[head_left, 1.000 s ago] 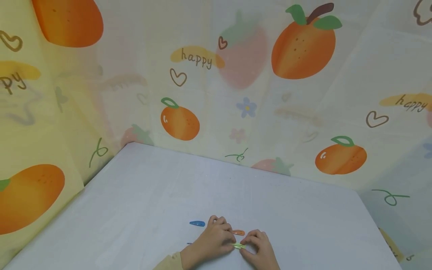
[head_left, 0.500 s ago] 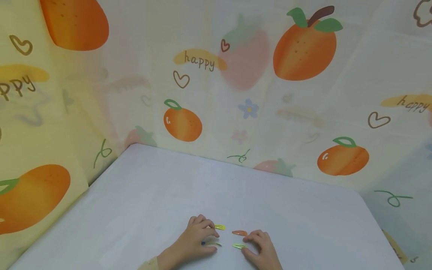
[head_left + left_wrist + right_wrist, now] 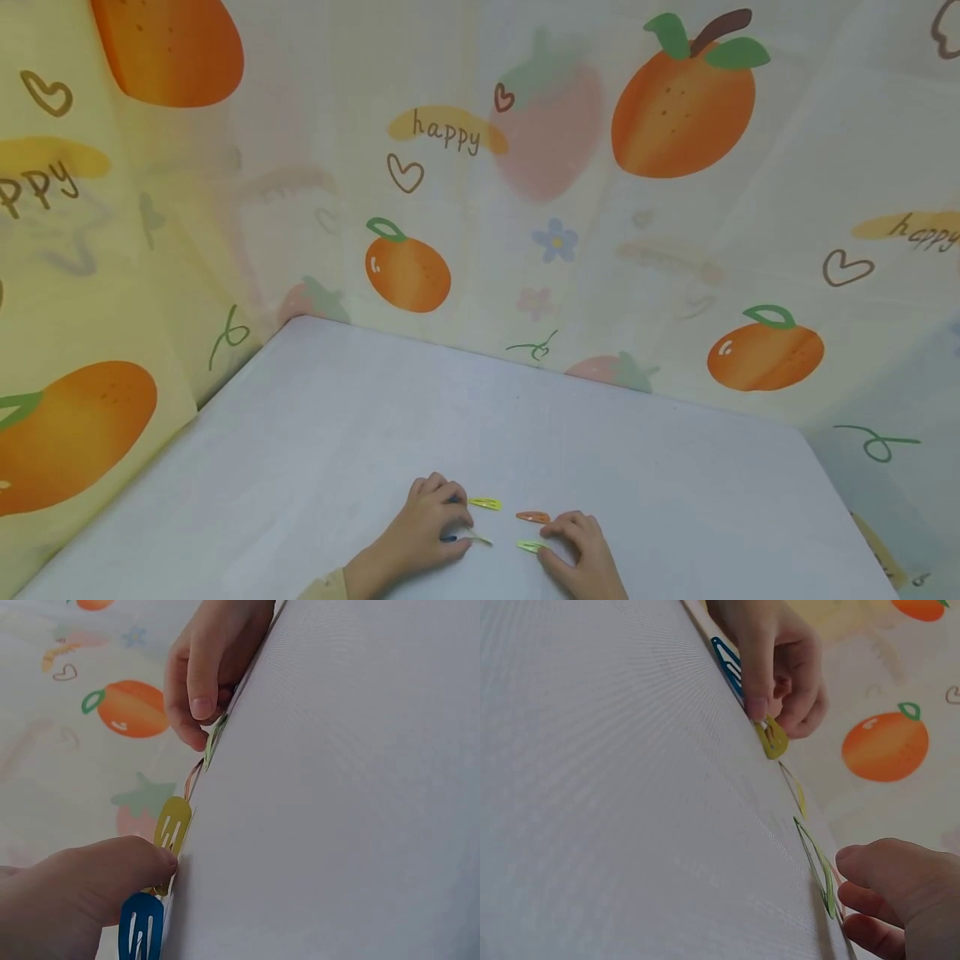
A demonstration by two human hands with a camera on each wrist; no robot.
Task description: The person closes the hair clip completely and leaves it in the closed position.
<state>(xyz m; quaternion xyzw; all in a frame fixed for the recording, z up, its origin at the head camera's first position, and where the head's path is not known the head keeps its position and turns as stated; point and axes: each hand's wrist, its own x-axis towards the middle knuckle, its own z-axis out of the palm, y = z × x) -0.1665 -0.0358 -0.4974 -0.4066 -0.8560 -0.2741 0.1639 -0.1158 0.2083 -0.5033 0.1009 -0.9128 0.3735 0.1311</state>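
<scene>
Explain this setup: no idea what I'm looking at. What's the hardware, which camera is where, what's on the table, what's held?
No robot here: these are a person's two bare hands, wearing cameras. The wide picture comes from a camera on the head, looking forward and down. The other two come from cameras on the wrists, so each shows its own hand close up and the other farther off.

On the white table, in front of a fruit-print backdrop, are small hair clips: a yellow clip, an orange clip and a green clip.

The left hand pinches a mustard clip; a blue clip is close by it. The right hand is at the green clip, thumb and fingers apart; I can't tell if they touch it.
</scene>
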